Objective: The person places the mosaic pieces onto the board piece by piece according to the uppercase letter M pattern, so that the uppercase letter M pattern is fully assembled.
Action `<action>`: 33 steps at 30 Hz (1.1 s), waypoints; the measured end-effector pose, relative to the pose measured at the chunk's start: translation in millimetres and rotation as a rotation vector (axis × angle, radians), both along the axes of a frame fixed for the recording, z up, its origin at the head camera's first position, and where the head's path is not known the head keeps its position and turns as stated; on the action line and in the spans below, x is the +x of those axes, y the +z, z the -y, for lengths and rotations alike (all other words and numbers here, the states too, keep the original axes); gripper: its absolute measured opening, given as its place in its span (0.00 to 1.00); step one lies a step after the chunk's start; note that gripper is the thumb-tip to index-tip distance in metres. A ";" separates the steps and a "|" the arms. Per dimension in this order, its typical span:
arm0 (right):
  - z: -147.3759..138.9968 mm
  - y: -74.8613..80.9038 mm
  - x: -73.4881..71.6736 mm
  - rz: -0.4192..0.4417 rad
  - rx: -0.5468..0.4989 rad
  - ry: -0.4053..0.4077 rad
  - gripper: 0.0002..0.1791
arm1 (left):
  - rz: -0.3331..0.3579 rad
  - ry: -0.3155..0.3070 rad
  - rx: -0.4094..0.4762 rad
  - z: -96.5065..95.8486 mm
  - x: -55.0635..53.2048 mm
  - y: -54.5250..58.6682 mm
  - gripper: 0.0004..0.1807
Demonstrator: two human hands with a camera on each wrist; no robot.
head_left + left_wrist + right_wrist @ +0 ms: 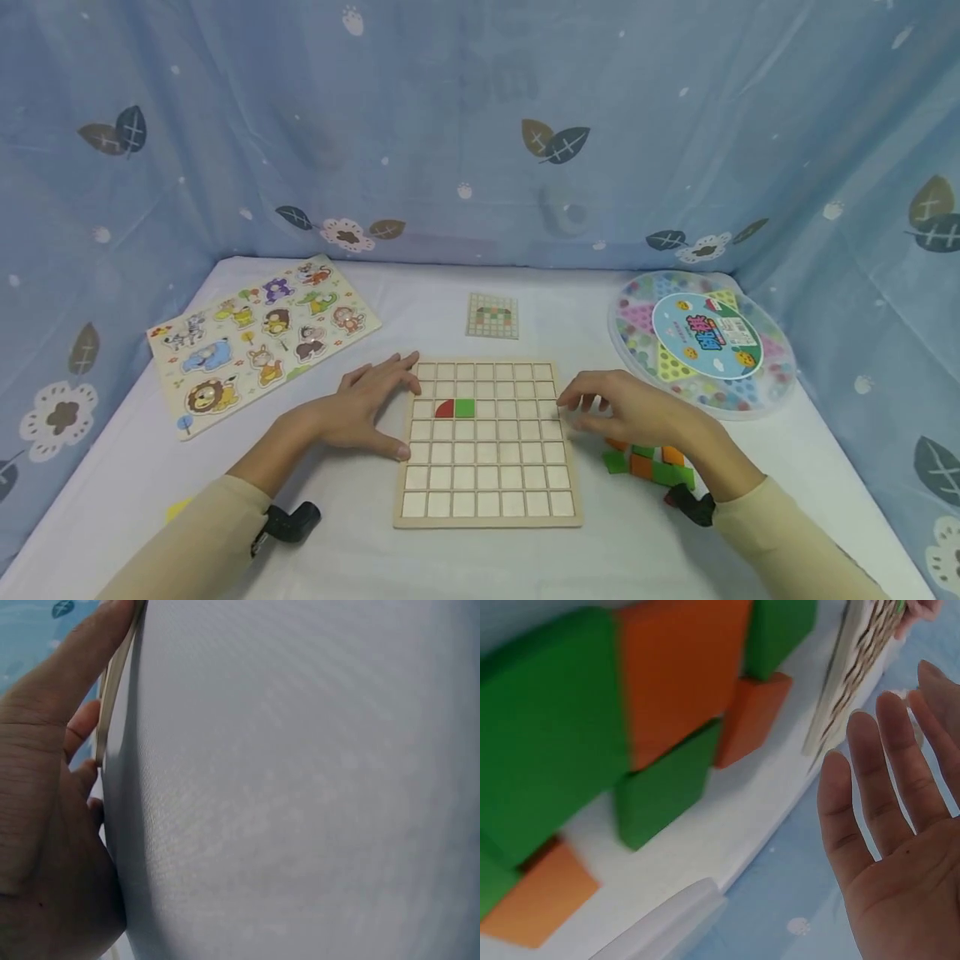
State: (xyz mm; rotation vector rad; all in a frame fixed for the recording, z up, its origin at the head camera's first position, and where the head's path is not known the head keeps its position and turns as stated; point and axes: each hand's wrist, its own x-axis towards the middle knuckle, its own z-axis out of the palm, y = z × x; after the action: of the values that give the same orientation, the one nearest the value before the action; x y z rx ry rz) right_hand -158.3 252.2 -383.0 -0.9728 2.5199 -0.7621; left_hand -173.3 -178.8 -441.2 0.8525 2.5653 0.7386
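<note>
A wooden grid board (487, 479) lies in front of the person in the head view. In one of its upper rows, a red quarter-circle piece (446, 409) sits directly left of a green square piece (465, 408). Thumb and fingers spread, the left hand (363, 408) rests along the board's left edge; its wrist view shows the thumb against the board's side (112, 682). By the right edge hovers the right hand (633, 408), fingers loosely bent and holding nothing. Below it lie loose green pieces (672, 475) and orange pieces (641, 465), large in the right wrist view.
A small pattern card (492, 317) lies behind the board. An animal puzzle (247, 337) is at the back left, a round clear game box (705, 342) at the back right. Something yellow (178, 508) shows beside the left sleeve. Blue curtains (465, 133) surround the white table.
</note>
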 end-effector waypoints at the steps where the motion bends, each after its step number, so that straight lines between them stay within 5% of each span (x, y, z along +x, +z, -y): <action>1: -2.0 -0.5 1.6 0.000 -0.001 -0.005 0.13 | 0.000 0.000 -0.006 -0.2 0.1 0.0 0.44; 33: -48.9 -8.3 18.6 0.060 0.057 -0.056 0.19 | -0.014 -0.002 0.019 -2.2 1.4 1.5 0.45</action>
State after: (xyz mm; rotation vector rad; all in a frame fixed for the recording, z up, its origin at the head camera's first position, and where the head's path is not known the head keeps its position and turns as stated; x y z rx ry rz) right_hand -139.7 301.0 -391.2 -0.8518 2.5118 -0.7206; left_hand -171.9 -176.6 -439.7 0.8689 2.5731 0.7601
